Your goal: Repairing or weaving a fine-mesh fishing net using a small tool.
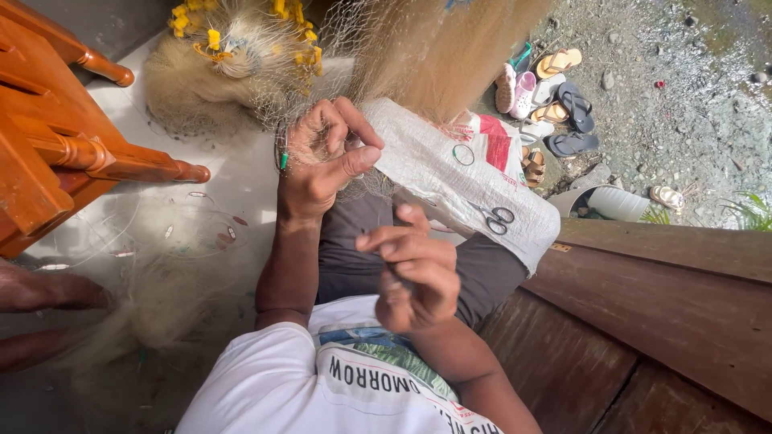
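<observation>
My left hand point(322, 157) is raised in front of me and pinches a bunch of fine, pale fishing net point(241, 88) between thumb and fingers. The net spreads up and away to a heap with yellow floats point(211, 38). My right hand point(412, 277) hovers lower, near my chest, with fingers curled and thumb pressed to the fingertips. Anything it pinches is too thin to see. A white woven sack point(458, 181) lies over my lap, with a pair of scissors point(495, 218) resting on it.
An orange wooden chair point(56, 137) stands at the left. More net lies on the pale floor point(161, 273), beside another person's limbs point(44, 291). Brown wooden boards point(667, 313) run along the right. Several sandals point(555, 104) sit on gravel beyond.
</observation>
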